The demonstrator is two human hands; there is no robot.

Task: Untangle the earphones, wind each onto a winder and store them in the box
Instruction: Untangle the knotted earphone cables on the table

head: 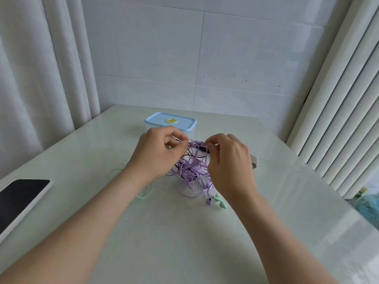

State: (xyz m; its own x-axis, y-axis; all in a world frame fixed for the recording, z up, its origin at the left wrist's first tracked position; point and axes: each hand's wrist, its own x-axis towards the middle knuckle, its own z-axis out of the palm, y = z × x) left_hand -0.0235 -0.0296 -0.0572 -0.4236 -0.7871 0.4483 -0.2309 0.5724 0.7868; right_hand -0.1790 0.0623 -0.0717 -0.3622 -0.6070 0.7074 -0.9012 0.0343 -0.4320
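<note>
A knot of purple earphone cable (191, 168) with dark strands in it is lifted off the pale table (184, 232) at mid-table. My left hand (155, 154) pinches the top of the tangle from the left. My right hand (227, 160) pinches it from the right, near a metal jack plug (193, 140). Purple earbuds (209, 198) hang down to the table beside mint-green earbuds (219, 200). A mint-green cable (141, 191) loops on the table under my left forearm. The clear box with a blue lid (170, 121) stands shut just behind my hands.
A dark-screened tablet (18, 201) in a white frame lies at the table's left edge. A white object (254, 160) shows partly behind my right hand. Curtains hang on both sides and a tiled wall stands behind. A small fan (369, 206) sits beyond the right edge.
</note>
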